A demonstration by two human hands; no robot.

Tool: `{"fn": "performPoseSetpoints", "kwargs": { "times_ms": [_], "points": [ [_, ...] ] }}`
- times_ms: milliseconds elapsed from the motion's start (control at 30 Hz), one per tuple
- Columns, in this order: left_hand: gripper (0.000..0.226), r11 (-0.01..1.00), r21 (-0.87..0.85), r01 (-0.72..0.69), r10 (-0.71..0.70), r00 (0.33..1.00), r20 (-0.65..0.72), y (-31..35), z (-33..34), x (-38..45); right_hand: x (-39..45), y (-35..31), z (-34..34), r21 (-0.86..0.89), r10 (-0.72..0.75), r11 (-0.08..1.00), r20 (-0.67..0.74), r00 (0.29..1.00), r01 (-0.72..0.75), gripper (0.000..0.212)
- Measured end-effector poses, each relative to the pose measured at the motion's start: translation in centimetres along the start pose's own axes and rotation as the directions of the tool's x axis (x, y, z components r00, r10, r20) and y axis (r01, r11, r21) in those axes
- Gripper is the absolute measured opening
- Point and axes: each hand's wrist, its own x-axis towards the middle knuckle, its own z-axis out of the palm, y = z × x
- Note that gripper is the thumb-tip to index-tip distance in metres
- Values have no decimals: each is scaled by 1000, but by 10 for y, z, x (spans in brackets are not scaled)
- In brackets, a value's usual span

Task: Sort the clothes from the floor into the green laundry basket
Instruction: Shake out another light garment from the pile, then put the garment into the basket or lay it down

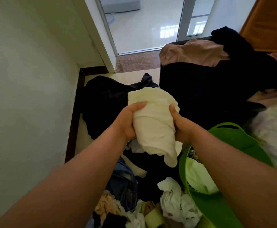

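Note:
A cream-white garment [154, 122] is bunched up in the air between both hands. My left hand [128, 120] grips its left side, thumb laid over the cloth. Its right side is held by my right hand [179, 124]. The green laundry basket [243, 145] stands at the lower right, partly under my right forearm, with pale clothes [198, 176] inside. On the floor below my hands lies a pile: blue jeans [123, 181], white crumpled pieces [175, 199], a beige piece [105, 204] and dark items.
A large black garment [105, 102] lies on the floor by the left wall. A dark piece of furniture [200, 89] draped with a tan cloth [195, 51] and black clothes stands at the right. A glass sliding door [144, 25] lies ahead.

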Motion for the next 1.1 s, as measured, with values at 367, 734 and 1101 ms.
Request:
{"fn": "performPoseSetpoints", "kwargs": {
  "times_ms": [367, 734, 1101],
  "points": [
    [46, 856, 513, 61, 37, 983, -178, -84, 110, 46, -63, 23, -130, 429, -163, 891, -8, 987, 150, 66],
    [58, 682, 654, 327, -193, 943, -271, -230, 188, 80, -99, 95, -274, 138, 185, 980, -398, 899, -141, 90],
    [60, 506, 846, 171, 14, 978, -206, -198, 231, 131, -53, 43, -276, -122, 82, 983, -362, 929, -134, 57]
  ]
}}
